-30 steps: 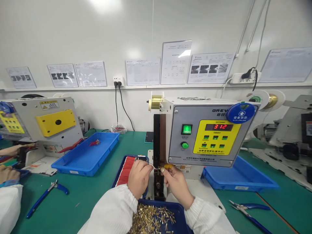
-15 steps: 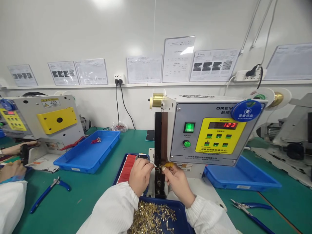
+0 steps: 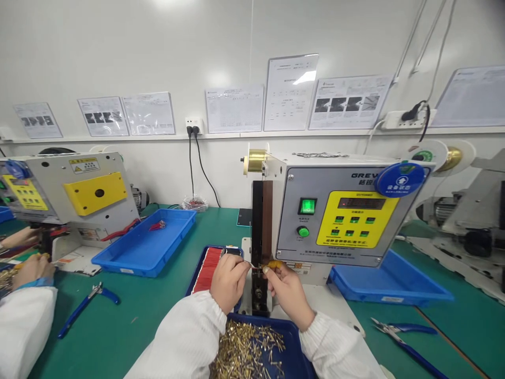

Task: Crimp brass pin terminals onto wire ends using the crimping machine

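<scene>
One green worktop [image 3: 138, 300] carries a grey-fronted machine [image 3: 315, 226] with a black column [image 3: 257, 226], and a navy tray [image 3: 295, 345] before it. At the column, my left hand [image 3: 229, 282] and right hand [image 3: 289, 290] pinch narrowly, apparently both gripping one thin lead [image 3: 254, 267]; I see gold-coloured pins [image 3: 246, 345] heaped in the tray.

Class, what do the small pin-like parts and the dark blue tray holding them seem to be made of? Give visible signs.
Pin-like parts: probably metal, shiny gold and silvery, since they glint. Dark blue tray: likely smooth plastic, judging by its even colour and rounded corner; exact type unclear.
</scene>
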Demonstrator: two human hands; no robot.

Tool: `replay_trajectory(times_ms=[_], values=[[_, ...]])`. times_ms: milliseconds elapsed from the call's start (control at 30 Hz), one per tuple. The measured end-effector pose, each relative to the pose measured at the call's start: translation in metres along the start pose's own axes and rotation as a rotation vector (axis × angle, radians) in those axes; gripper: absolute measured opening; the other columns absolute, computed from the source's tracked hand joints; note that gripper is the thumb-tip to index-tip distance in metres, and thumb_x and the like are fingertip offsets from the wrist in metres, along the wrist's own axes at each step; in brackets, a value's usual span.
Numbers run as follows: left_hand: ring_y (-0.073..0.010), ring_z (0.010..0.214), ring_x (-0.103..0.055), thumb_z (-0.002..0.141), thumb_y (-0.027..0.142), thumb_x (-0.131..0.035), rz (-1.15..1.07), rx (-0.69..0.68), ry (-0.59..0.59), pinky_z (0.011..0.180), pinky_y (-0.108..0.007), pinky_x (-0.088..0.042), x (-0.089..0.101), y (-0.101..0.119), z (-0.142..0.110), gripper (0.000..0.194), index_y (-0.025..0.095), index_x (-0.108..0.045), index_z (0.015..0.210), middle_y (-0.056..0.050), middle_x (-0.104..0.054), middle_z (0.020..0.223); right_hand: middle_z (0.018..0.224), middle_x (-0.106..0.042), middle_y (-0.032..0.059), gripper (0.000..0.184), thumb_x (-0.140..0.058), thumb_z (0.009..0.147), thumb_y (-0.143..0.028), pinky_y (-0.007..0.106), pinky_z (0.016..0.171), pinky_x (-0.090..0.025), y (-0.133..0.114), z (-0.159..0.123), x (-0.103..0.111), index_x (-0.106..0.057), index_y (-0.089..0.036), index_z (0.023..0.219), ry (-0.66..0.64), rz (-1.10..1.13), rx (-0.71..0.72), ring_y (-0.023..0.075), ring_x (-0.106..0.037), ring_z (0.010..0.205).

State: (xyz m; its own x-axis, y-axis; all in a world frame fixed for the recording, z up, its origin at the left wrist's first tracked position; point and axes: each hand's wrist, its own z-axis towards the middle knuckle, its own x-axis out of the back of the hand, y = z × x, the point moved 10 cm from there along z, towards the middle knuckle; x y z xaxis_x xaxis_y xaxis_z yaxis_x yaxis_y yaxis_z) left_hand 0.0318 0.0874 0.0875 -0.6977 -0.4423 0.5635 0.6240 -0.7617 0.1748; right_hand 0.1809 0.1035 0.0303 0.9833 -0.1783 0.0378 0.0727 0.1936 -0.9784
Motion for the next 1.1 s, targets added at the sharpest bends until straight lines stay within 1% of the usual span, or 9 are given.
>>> replay_trajectory(times_ms=[133, 233, 367, 500, 633, 767, 900, 1100], values=[[-0.0165, 0.081, -0.051, 0.09, 0.017, -0.047, 0.043, 0.01, 0.029, 0.072, -0.03, -0.045, 0.006, 0.001, 0.002, 0.019, 0.019, -0.066, 0.093, -0.006, -0.057, 0.085, 0.052, -0.054, -0.0016, 0.048, -0.059, 0.072, -0.067, 0.024, 0.038, -0.036, 0.0, -0.002, 0.001, -0.053, -0.02, 0.07, 0.036, -0.04, 0.024, 0.0122, -0.045, 0.04], [-0.0167, 0.08, -0.05, 0.09, 0.017, -0.048, 0.06, 0.009, 0.035, 0.072, -0.03, -0.044, 0.008, 0.001, 0.003, 0.018, 0.019, -0.066, 0.091, -0.006, -0.056, 0.083, 0.045, -0.05, -0.0037, 0.047, -0.056, 0.074, -0.068, 0.024, 0.038, -0.035, -0.003, -0.004, 0.0, -0.053, -0.021, 0.071, 0.064, -0.089, 0.036, 0.0129, -0.044, 0.038], [-0.0166, 0.08, -0.049, 0.09, 0.015, -0.047, 0.028, 0.006, -0.002, 0.069, -0.029, -0.043, 0.002, -0.001, 0.001, 0.018, 0.018, -0.065, 0.093, -0.006, -0.055, 0.082, 0.045, -0.05, -0.0036, 0.046, -0.055, 0.075, -0.067, 0.025, 0.04, -0.037, -0.008, -0.006, 0.0, -0.052, -0.021, 0.07, 0.089, -0.128, 0.058, 0.0141, -0.046, 0.039], [-0.0163, 0.079, -0.05, 0.09, 0.015, -0.046, 0.008, 0.017, -0.03, 0.068, -0.029, -0.042, -0.004, -0.004, -0.002, 0.019, 0.019, -0.064, 0.092, -0.005, -0.055, 0.083, 0.045, -0.052, -0.0026, 0.044, -0.054, 0.077, -0.065, 0.026, 0.041, -0.038, -0.007, -0.006, 0.001, -0.05, -0.022, 0.068, 0.104, -0.152, 0.057, 0.0151, -0.048, 0.039], [-0.0164, 0.079, -0.05, 0.09, 0.015, -0.047, 0.002, 0.037, -0.034, 0.068, -0.028, -0.043, -0.004, -0.004, -0.002, 0.018, 0.019, -0.063, 0.093, -0.005, -0.055, 0.083, 0.045, -0.053, -0.002, 0.042, -0.053, 0.079, -0.062, 0.027, 0.043, -0.039, -0.006, -0.005, 0.001, -0.049, -0.022, 0.067, 0.109, -0.178, 0.056, 0.0157, -0.049, 0.04], [-0.0165, 0.081, -0.052, 0.09, 0.014, -0.047, -0.033, 0.054, -0.028, 0.07, -0.028, -0.045, -0.002, -0.005, -0.002, 0.017, 0.018, -0.063, 0.095, -0.006, -0.055, 0.085, 0.045, -0.053, -0.0013, 0.042, -0.054, 0.08, -0.06, 0.028, 0.045, -0.04, -0.013, -0.006, 0.003, -0.047, -0.023, 0.063, 0.131, -0.208, 0.085, 0.0162, -0.051, 0.042], [-0.0164, 0.081, -0.052, 0.09, 0.015, -0.046, -0.044, 0.054, -0.03, 0.07, -0.029, -0.045, -0.002, -0.005, -0.002, 0.018, 0.019, -0.063, 0.095, -0.006, -0.055, 0.085, 0.044, -0.053, -0.0015, 0.043, -0.054, 0.079, -0.061, 0.027, 0.044, -0.04, -0.018, -0.007, 0.003, -0.048, -0.022, 0.063, 0.142, -0.199, 0.107, 0.0161, -0.051, 0.041], [-0.0165, 0.082, -0.052, 0.091, 0.015, -0.046, -0.048, 0.065, -0.049, 0.07, -0.029, -0.045, -0.005, -0.007, -0.004, 0.018, 0.019, -0.063, 0.095, -0.006, -0.056, 0.087, 0.043, -0.051, -0.003, 0.043, -0.053, 0.079, -0.061, 0.026, 0.043, -0.04, -0.013, -0.007, 0.004, -0.046, -0.022, 0.062, 0.154, -0.203, 0.107, 0.0155, -0.05, 0.04]])
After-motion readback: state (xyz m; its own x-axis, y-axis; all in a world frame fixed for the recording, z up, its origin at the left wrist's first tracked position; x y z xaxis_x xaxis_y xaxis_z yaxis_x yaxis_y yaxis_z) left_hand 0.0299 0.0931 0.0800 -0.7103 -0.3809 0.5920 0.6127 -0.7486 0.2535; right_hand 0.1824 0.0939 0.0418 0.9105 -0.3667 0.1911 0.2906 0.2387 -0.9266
